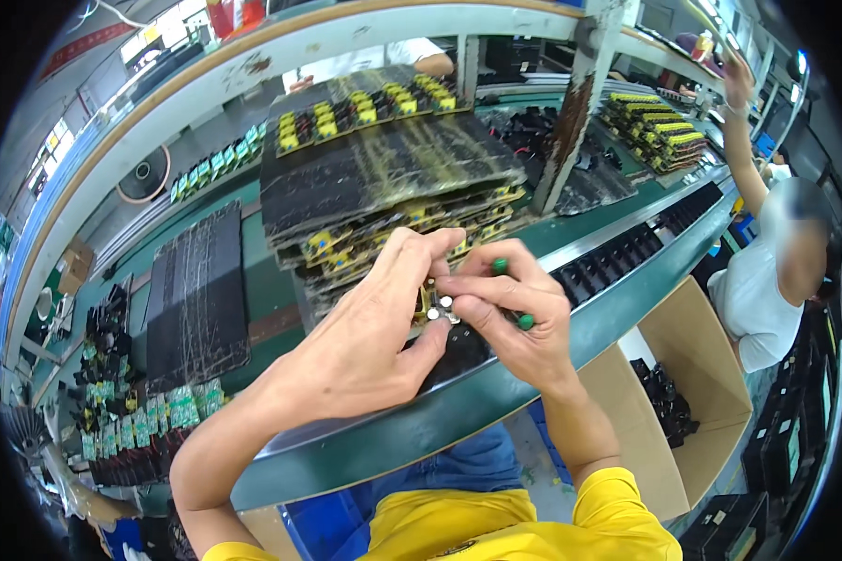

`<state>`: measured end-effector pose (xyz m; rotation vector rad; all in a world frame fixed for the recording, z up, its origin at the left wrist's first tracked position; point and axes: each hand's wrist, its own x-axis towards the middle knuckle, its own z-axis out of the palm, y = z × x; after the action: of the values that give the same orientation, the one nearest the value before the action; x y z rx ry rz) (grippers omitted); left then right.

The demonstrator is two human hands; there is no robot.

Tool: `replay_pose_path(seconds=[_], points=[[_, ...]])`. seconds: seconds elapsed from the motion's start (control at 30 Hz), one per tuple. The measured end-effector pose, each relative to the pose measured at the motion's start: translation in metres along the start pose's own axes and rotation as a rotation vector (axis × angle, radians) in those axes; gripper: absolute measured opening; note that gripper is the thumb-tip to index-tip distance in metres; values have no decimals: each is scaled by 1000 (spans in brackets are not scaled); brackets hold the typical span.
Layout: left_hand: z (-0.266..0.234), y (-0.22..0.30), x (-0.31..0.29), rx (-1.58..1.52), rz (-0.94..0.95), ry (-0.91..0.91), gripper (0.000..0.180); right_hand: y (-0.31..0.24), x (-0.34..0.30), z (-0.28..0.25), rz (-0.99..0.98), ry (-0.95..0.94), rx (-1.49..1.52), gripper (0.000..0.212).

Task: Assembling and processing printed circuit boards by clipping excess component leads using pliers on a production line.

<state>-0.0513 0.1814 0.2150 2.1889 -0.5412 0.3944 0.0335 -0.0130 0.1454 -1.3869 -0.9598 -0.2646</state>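
Above the near edge of the bench, my two hands meet around a small circuit board (428,297) with round silver-topped parts (446,302). My left hand (370,327) is closed on the board, thumb below and fingers above, hiding most of it. My right hand (519,313) has its thumb and forefinger pinched at the silver-topped parts; what lies between those fingertips is hidden. Two small green round-ended pieces, one upper (500,266) and one lower (526,322), poke out among the right hand's fingers. The hands are beside a stack of black boards (384,187).
Yellow components (365,107) line the top board. Left are a black panel (196,290) and green circuit boards (154,421). A conveyor with black slots (617,257) runs right, above an open carton (711,374) of black parts. A rusty post (571,122) rises beyond; a co-worker (762,290) is at right.
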Motion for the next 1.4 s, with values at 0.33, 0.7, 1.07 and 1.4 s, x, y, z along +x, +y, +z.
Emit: replay_pose_path(seconds=[0.33, 0.7, 1.07, 1.4], points=[[0, 4, -66, -262, -154, -81, 35, -26, -28, 35, 50, -65, 108, 18], [38, 3, -76, 146, 183, 316, 23, -27, -68, 65, 400, 243, 701, 5], [16, 10, -81, -164, -228, 220, 14, -29, -63, 44, -148, 189, -474, 18], [-13, -34, -110, -147, -691, 83, 8, -10, -98, 55, 105, -106, -515, 21]])
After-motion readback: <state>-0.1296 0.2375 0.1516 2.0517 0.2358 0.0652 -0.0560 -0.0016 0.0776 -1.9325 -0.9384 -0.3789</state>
